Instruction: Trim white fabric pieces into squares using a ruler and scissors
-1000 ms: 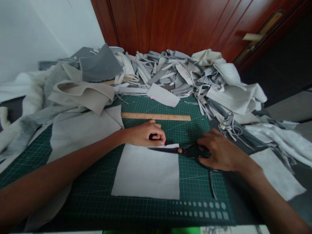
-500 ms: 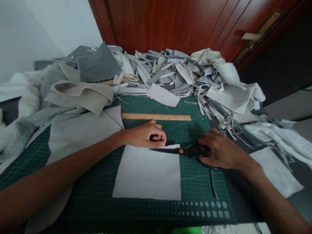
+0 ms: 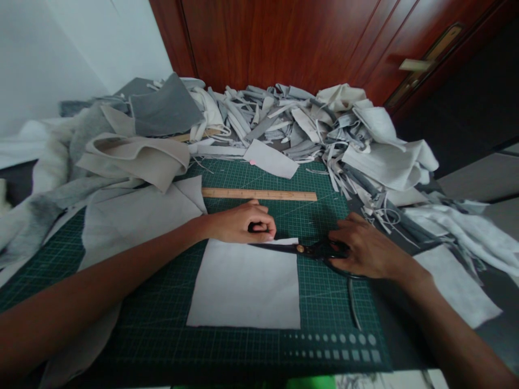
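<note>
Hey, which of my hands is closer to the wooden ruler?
Left. Your left hand is just this side of the wooden ruler, near its middle; your right hand, holding scissors, is farther off, beyond its right end.

Pale wall [image 3: 93,38], reddish-brown wooden door [image 3: 275,43], brass-toned handle [image 3: 416,65], dim light

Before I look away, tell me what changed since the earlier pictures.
Little: the black scissors in the right hand look slightly more closed. Nothing was taken hold of or let go. The left hand stays at the far edge of the pale cloth, and the wooden ruler lies as before.
</note>
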Demonstrator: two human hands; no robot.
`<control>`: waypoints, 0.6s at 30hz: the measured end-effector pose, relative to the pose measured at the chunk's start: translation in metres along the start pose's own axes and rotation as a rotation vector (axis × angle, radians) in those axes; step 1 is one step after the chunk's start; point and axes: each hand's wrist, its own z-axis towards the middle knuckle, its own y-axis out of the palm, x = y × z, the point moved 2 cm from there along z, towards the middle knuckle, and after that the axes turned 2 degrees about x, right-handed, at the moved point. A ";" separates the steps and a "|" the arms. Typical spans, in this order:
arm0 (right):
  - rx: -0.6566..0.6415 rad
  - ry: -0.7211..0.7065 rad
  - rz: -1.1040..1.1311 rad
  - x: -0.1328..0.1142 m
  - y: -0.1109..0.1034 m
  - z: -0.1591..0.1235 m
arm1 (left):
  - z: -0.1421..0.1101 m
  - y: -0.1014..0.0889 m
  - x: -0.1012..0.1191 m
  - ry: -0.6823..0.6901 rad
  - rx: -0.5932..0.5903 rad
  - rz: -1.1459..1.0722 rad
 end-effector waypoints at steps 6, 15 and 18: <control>-0.011 -0.003 0.009 -0.001 -0.001 0.000 | -0.001 -0.001 -0.002 0.001 0.006 -0.008; -0.027 -0.002 -0.016 -0.002 -0.002 0.002 | -0.001 -0.002 0.000 0.004 0.001 -0.004; -0.029 0.002 -0.019 0.000 -0.001 0.002 | 0.000 -0.002 0.000 -0.002 0.007 0.008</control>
